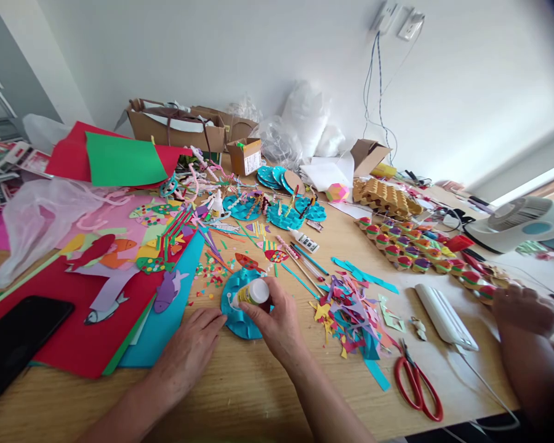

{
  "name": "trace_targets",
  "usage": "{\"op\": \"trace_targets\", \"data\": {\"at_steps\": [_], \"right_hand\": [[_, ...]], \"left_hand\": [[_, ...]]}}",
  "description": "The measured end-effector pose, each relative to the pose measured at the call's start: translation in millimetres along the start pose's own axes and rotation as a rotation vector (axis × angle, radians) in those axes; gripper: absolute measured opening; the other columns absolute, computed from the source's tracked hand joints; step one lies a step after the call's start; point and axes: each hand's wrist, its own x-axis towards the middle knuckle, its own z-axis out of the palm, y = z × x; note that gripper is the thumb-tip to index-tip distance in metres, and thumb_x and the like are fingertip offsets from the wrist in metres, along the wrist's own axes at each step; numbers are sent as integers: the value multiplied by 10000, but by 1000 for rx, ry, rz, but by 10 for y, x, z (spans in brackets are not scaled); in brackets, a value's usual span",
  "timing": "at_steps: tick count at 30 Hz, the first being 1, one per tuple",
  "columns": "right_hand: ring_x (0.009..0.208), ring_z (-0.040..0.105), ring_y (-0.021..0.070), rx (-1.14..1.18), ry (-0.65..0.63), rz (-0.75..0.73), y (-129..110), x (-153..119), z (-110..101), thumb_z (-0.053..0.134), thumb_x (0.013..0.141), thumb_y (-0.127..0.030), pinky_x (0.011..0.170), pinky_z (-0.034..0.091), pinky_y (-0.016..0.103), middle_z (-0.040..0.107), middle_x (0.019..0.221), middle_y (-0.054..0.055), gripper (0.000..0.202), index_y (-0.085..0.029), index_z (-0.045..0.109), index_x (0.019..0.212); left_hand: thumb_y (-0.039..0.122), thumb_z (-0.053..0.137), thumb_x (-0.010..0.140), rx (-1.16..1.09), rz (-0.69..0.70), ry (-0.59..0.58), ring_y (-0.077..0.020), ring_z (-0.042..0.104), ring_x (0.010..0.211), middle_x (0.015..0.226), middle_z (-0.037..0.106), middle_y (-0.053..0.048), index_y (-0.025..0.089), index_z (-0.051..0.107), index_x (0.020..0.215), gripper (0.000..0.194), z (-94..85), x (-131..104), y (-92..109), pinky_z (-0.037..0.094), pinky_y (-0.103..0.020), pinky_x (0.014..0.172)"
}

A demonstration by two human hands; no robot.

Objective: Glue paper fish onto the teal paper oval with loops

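Taking the turquoise disc [245, 329] as the centre of the clock, with 12 pointing away from the person, it lies on the wooden bench [240, 394] between the person's two hands. The right hand [281, 323] reaches in from 5 o'clock, thumb and fingers pinching a white bottle [258, 291] with a yellowish label; the bottle is tipped over the disc, its base up and its narrow end down towards the 9 o'clock rim, where a thin white curl shows. The left hand [187, 347] comes from 8 o'clock, fingers stretched out side by side, tips at the disc's rim; whether they press on it I cannot tell. A red paper fish [248, 261] sits just beside the disc at 12, and confetti [211, 275] is scattered at 10. At 9 o'clock come a purple paper fish [168, 292], red sheets [101, 335] and, farther out, a black phone [25, 338]. A white tube [305, 240] lies between 1 and 2, with painted egg cartons [406, 247] well apart at 2. At 3 there is a heap of paper scraps [353, 307], then a white power bank [445, 317], and beyond that another person's hand [526, 312]. Red-handled scissors [415, 381] rest at 4, near the scraps. A cardboard box [219, 138] stands against the wall towards 11.
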Motion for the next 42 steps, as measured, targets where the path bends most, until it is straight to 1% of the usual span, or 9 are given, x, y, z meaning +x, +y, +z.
{"op": "trace_targets", "data": {"at_steps": [4,7,10,14,24,30,35,39,42], "right_hand": [[548,435,108,-6,-18,-13,1,9,25,652,697,-376,508,331,217,503,613,-42,239,-191,522,775],[552,436,108,-30,-8,-13,2,15,24,660,688,-377,510,332,216,513,620,-39,248,-189,524,775],[546,432,105,-55,-3,-15,-3,17,18,665,682,-387,510,331,214,516,616,-40,255,-188,527,762],[547,429,102,-70,-14,-20,-5,19,16,657,687,-396,513,330,215,517,616,-39,255,-183,536,758],[556,436,109,-96,-14,-45,30,37,55,637,700,-402,516,330,217,497,616,-36,248,-186,529,756],[558,430,111,-103,-19,-59,25,34,50,607,720,-379,525,323,219,485,608,-37,208,-193,513,731],[552,424,111,-100,-37,-71,9,40,50,613,719,-386,521,309,217,471,596,-43,218,-201,499,701],[537,414,105,-109,-43,-86,-12,46,47,615,719,-381,503,290,211,455,581,-49,226,-200,487,676],[522,401,100,-114,-39,-95,-23,58,49,616,715,-373,487,277,207,445,567,-54,232,-200,475,654]], "left_hand": [[70,391,790,-3,-3,16,-213,584,940,1017,640,-89,155,611,1053,353,57,-22,-13,519,-374,812],[74,384,800,-6,-19,37,-208,577,950,1023,634,-80,170,606,1060,355,88,-36,-23,511,-372,826],[77,390,798,-13,-19,21,-202,581,948,1029,637,-73,185,607,1065,360,68,-30,-26,513,-364,823],[80,402,793,-12,7,-10,-201,594,940,1022,645,-79,177,617,1052,350,12,-5,-22,523,-353,811],[89,383,806,-15,3,28,-206,589,938,1017,637,-91,161,615,1040,337,62,-28,-19,521,-371,811],[82,381,809,15,24,13,-202,597,927,1001,640,-97,137,618,1021,322,17,-7,-16,528,-355,799],[76,386,804,17,45,2,-198,608,900,976,647,-94,139,620,1002,313,-26,20,-1,538,-346,776],[75,389,805,29,57,16,-199,609,896,981,646,-100,126,612,1013,309,-13,16,-2,540,-349,772],[76,393,809,35,64,36,-193,611,891,978,646,-89,139,610,1012,304,9,7,-12,540,-336,770]]}}
